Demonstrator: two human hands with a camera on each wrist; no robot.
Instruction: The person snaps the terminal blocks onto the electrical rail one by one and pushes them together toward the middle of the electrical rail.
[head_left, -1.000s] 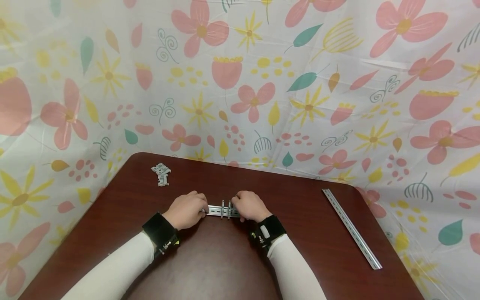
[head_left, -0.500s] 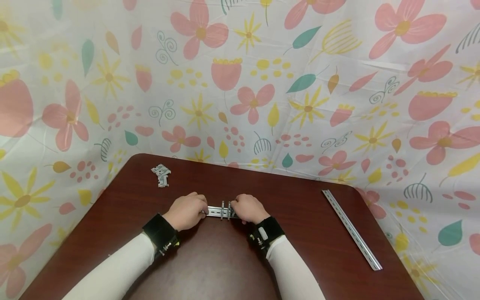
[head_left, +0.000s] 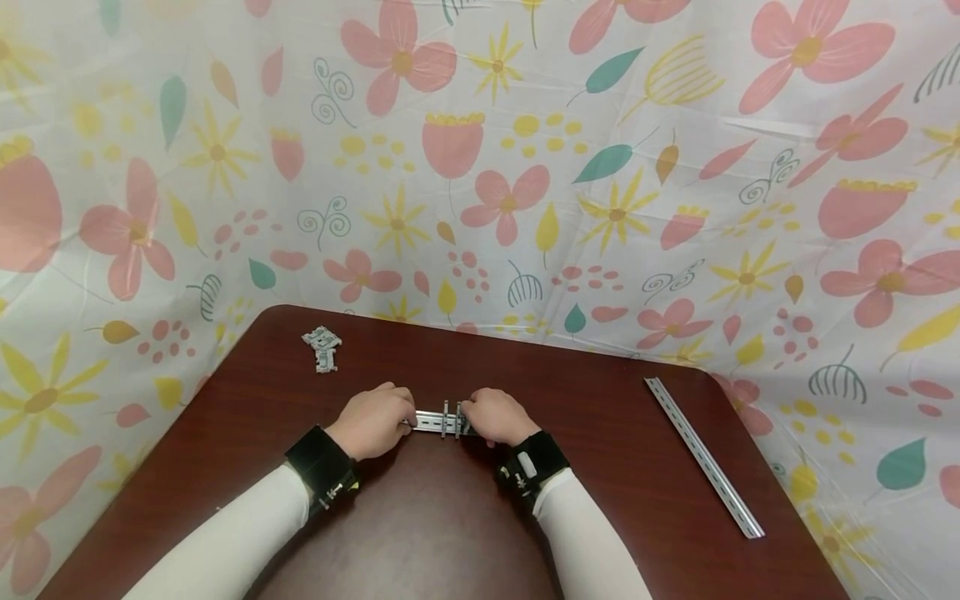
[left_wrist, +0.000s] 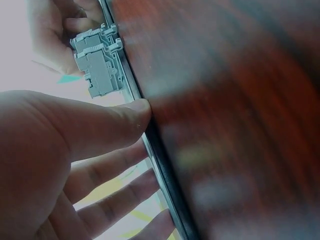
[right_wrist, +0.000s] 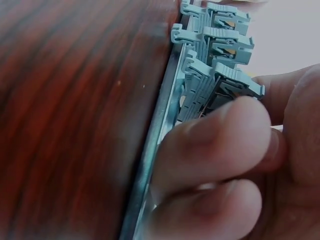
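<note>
A short slotted metal DIN rail (head_left: 429,422) lies between both hands near the middle of the table. My left hand (head_left: 373,422) pinches its left part, the thumb (left_wrist: 132,116) on one edge and the fingers behind. Two grey terminal blocks (right_wrist: 227,42) sit side by side across the rail. Beside them, a third terminal block (right_wrist: 235,80) leans at an angle against the rail, pinched by my right hand (head_left: 501,417). Fingers of that hand (right_wrist: 215,145) cover its lower part and some of the rail in the right wrist view.
A longer bare DIN rail (head_left: 703,457) lies slanted at the table's right side. Several loose terminal blocks (head_left: 323,346) are heaped at the back left of the dark red-brown table (head_left: 390,533). A flower-patterned curtain (head_left: 465,200) hangs behind the table.
My right hand has dipped slightly and turned over the rail's right part, covering more of it. The left hand stays put on the rail, and the two seated blocks look unmoved.
</note>
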